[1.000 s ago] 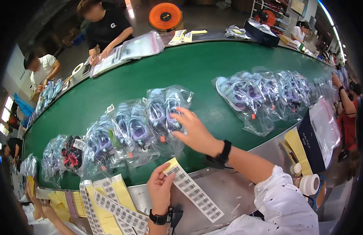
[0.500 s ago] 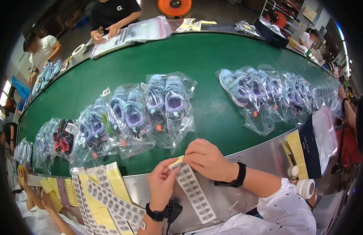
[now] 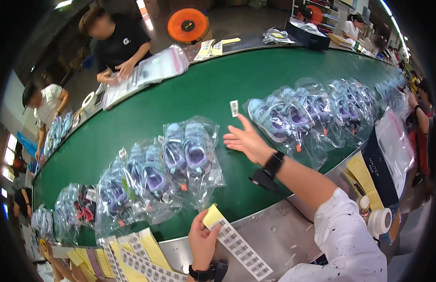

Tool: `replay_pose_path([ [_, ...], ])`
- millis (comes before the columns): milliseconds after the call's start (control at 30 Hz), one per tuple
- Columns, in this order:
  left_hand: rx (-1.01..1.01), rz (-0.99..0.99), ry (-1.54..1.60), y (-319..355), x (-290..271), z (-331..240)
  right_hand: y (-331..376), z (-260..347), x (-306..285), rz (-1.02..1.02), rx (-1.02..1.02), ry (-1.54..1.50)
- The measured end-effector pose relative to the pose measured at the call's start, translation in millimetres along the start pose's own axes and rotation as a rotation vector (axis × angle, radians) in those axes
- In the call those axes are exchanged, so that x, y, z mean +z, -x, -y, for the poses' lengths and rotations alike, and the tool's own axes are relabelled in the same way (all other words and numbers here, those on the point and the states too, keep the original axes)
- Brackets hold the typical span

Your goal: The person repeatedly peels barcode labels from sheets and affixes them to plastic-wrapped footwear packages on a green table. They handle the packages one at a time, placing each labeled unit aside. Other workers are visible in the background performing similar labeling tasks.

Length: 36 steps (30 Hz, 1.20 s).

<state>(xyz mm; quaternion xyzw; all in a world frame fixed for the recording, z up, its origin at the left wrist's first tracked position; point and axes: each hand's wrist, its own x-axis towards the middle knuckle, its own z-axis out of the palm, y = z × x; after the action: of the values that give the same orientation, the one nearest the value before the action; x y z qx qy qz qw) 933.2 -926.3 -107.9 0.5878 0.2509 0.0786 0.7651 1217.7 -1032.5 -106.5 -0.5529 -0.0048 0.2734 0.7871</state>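
Head view: left hand [image 3: 202,240] pinches a light, floppy barcode label strip [image 3: 239,246] by its yellow end at 6 o'clock, while right hand [image 3: 246,139], open and empty, hovers beside the slippery bagged shoes [image 3: 192,152], probably best gripped across both soles.

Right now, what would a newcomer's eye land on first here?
The wide green conveyor belt curving across the picture, lined with clear bags of lilac shoes. Near its front edge, the right hand reaches open over the belt while the left hand pinches a strip of barcode labels.
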Motion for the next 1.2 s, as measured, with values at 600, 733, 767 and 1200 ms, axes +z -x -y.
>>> replay_pose_path([
  [600, -0.022, -0.064, 0.003, 2.0, 25.6, 1.6, -133.6, -12.6, -13.5, 0.086, 0.284, -0.242],
  [733, -0.004, -0.061, 0.018, 1.7, 29.1, 4.6, -130.3, -10.6, 0.2, 0.049, 0.282, -0.147],
  [767, 0.003, -0.055, 0.018, 1.7, 29.6, 5.7, -131.3, -11.8, 3.0, 0.034, 0.270, -0.104],
  [1200, 0.040, -0.035, 0.017, 0.4, 41.1, 10.4, -83.6, 36.5, -4.7, 0.000, -0.090, 0.465],
])
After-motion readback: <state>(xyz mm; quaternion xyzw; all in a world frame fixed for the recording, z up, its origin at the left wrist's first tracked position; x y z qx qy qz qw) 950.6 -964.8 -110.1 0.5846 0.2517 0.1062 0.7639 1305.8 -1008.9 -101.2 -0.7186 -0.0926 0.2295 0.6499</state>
